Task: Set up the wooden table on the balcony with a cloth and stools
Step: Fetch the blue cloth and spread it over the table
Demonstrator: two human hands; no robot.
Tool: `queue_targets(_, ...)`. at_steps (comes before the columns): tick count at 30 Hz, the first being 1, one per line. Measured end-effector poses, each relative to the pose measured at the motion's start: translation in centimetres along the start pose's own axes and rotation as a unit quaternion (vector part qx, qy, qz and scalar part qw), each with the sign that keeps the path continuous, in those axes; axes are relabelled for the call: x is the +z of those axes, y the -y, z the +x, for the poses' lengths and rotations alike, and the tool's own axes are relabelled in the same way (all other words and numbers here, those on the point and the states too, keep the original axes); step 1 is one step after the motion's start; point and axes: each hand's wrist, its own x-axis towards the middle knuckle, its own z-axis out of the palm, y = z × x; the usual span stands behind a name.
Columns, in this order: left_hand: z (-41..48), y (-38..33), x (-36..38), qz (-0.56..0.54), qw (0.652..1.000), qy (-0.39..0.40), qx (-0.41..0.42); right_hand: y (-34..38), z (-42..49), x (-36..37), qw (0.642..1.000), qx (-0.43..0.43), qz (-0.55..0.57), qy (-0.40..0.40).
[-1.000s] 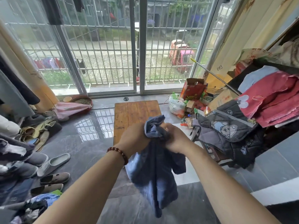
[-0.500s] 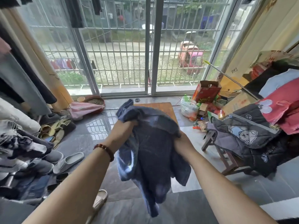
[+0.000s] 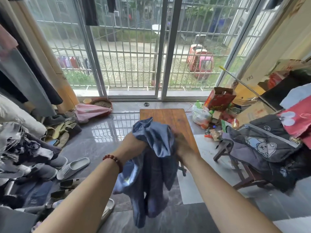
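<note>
The left hand (image 3: 133,145) and right hand (image 3: 183,146) both clutch the bunched blue cloth (image 3: 151,167) by its upper folds, fingers curled in, letting it hang free, likely for spreading over the wooden bench (image 3: 170,116) at twelve o'clock.

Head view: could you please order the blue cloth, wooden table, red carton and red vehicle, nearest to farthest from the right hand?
1. blue cloth, held in the right hand.
2. wooden table, just beyond the hand.
3. red carton, farther off to the back right.
4. red vehicle, outside, farthest back.
</note>
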Motion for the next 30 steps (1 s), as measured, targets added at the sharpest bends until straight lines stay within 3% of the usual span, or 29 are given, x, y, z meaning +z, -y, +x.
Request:
queue_targets(2, 0.4, 0.0, -1.2, -0.061, 0.998, -0.031, -0.008, -0.5, 0.2, 0.0, 0.999, 0.003, -0.045, 0.029)
queue_targets(6, 1.2, -0.2, -3.3, -0.164, 0.985, -0.056, -0.015, -2.7, 1.3, 0.9, 0.982, 0.110, -0.109, 0.105)
queue_targets(10, 3.8, 1.0, -4.7, -0.176, 0.981, -0.083, -0.002, -3.6, 5.3, 2.1, 0.982, 0.134, -0.127, 0.031)
queue_targets(16, 9.4, 2.9, -6.1, -0.158, 0.977, -0.140, -0.036, -2.7, 13.5, 3.0, 0.989, 0.143, 0.022, 0.010)
queue_targets(19, 12.5, 2.6, -7.1, -0.156, 0.971, -0.175, -0.051, -0.5, 17.3, 3.5, 0.971, 0.174, 0.132, 0.097)
queue_targets(21, 14.6, 2.2, -7.6, -0.156, 0.972, -0.168, -0.057, 0.2, 19.9, 3.6, 0.963, 0.178, 0.126, 0.157)
queue_targets(24, 17.7, 1.5, -8.0, -0.132, 0.978, -0.150, -0.055, 1.4, 23.3, 3.9, 0.967, 0.137, 0.046, 0.209)
queue_targets(28, 21.3, 1.0, -7.8, -0.088, 0.977, -0.186, -0.052, 2.8, 27.3, 3.5, 0.964, 0.058, -0.155, 0.207)
queue_targets(30, 22.6, 0.7, -8.0, -0.096, 0.973, -0.206, -0.040, 3.1, 29.0, 2.9, 0.959, 0.073, -0.200, 0.188)
